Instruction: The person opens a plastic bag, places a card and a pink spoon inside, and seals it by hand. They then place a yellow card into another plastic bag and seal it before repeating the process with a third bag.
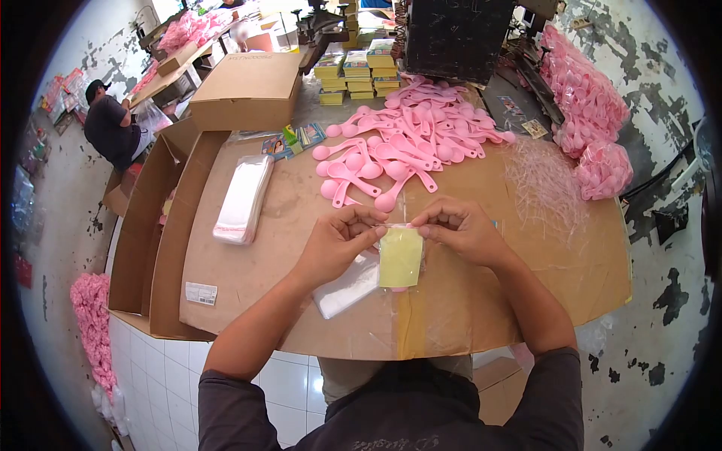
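Between my two hands hangs a small clear plastic bag (400, 259) with a yellow card inside; a bit of pink shows at its bottom edge. My left hand (352, 231) pinches the bag's upper left corner. At the upper right corner, the fingers of my right hand (456, 229) are closed on it too. Under and left of the bag lies a stack of clear plastic bags (347, 288), partly hidden by my left wrist. Just beyond my hands spreads a big heap of pink measuring spoons (421, 135).
A thicker stack of clear bags (244, 199) lies left on the cardboard-covered table (286, 214). Behind are a closed cardboard box (248, 90), stacks of cards (357, 75) and a black machine (453, 37). Pink bundles (583, 98) fill the right. Another person (113, 124) sits far left.
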`<action>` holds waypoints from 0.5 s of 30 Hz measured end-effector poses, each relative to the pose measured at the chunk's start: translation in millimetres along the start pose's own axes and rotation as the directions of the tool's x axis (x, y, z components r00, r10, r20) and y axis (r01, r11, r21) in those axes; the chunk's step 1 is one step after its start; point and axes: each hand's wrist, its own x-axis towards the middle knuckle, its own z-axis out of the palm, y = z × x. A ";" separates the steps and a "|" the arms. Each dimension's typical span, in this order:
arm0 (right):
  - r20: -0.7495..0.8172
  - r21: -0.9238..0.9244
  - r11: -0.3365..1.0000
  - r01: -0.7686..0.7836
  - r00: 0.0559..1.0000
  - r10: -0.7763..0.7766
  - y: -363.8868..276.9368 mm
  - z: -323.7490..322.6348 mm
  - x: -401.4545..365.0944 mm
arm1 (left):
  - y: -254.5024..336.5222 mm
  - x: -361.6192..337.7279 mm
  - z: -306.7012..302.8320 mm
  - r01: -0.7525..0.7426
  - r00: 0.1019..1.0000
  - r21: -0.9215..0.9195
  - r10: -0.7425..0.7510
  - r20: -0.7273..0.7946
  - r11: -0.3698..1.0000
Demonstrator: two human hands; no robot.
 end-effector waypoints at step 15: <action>0.010 -0.003 1.000 -0.012 1.000 0.012 -10.7 9.6 -3.8 | -2.4 -3.4 4.9 0.048 0.997 0.051 -0.051 0.060 0.998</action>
